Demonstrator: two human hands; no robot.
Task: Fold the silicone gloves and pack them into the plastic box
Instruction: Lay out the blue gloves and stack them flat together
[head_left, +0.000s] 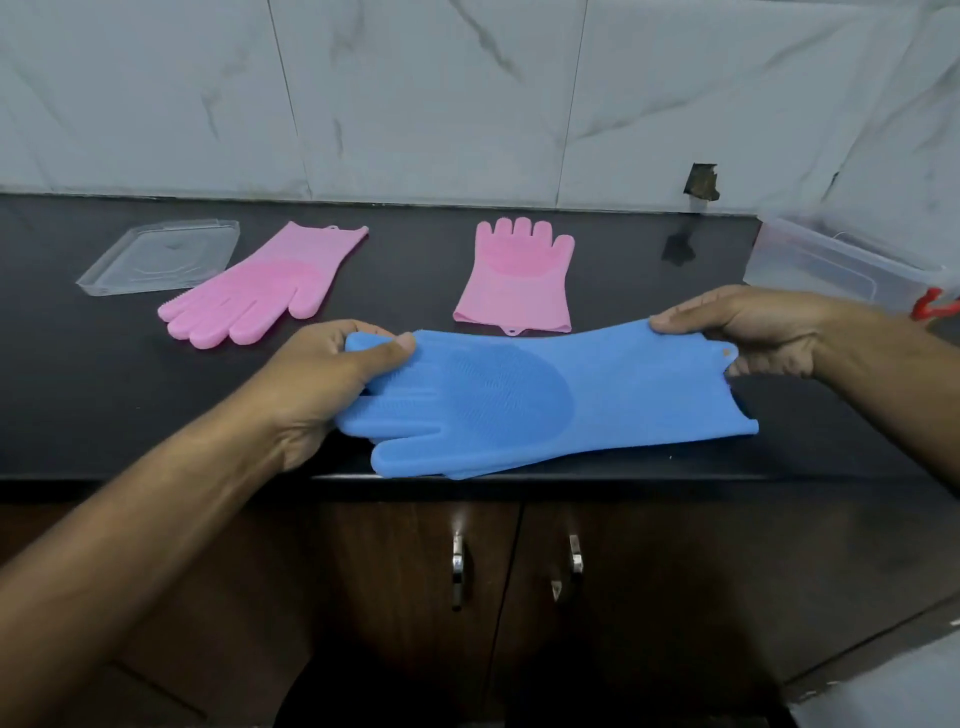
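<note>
Blue glove (540, 400) stretched flat over counter's front edge (571, 480); left hand (322, 384) pinches its finger end, right hand (753, 332) its cuff. Slick silicone may spring open mid-fold or slide off. Plastic box (831, 265) far right.

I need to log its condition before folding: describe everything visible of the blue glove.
The blue glove looks like soft matte silicone, with a round patch of fine bristles on the palm and ribbed fingers. It lies stretched flat and unfolded at the front edge of the black counter, fingers leftward. The left hand grips its fingers, the right hand its cuff, by a small hanging hole.
</note>
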